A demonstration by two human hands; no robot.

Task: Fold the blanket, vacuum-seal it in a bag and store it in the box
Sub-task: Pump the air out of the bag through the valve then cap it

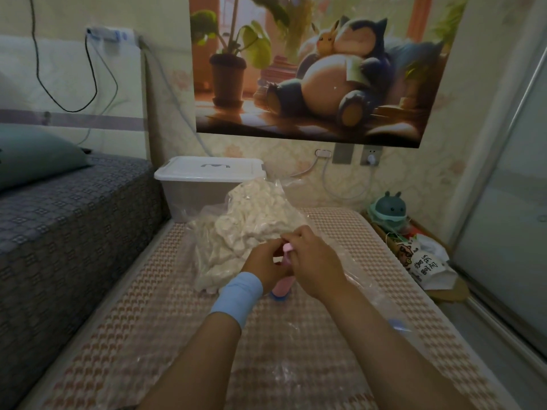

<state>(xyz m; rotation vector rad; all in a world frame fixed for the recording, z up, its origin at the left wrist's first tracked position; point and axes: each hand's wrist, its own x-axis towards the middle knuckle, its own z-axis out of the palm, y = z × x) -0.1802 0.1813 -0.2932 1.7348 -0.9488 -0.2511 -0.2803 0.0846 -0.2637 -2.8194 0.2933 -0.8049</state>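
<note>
1. Blanket (251, 223), cream and lumpy, lies packed in a clear crinkled plastic bag (285, 187) on the bed's woven houndstooth mat (133, 321).
2. The left hand (265, 261) has its grip curled round a pink cylindrical pump (282, 287) that stands on the bag. The right hand (313, 258) pinches the pump's top.
3. A translucent box (189, 193) with its white lid on stands just behind.

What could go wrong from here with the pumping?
1. Left hand and right hand both grip the pink pump on a soft mat; it could tilt and lose its seal.
2. The blanket sits bunched in the bag, so it may seal lumpy and fit the box badly.
</note>
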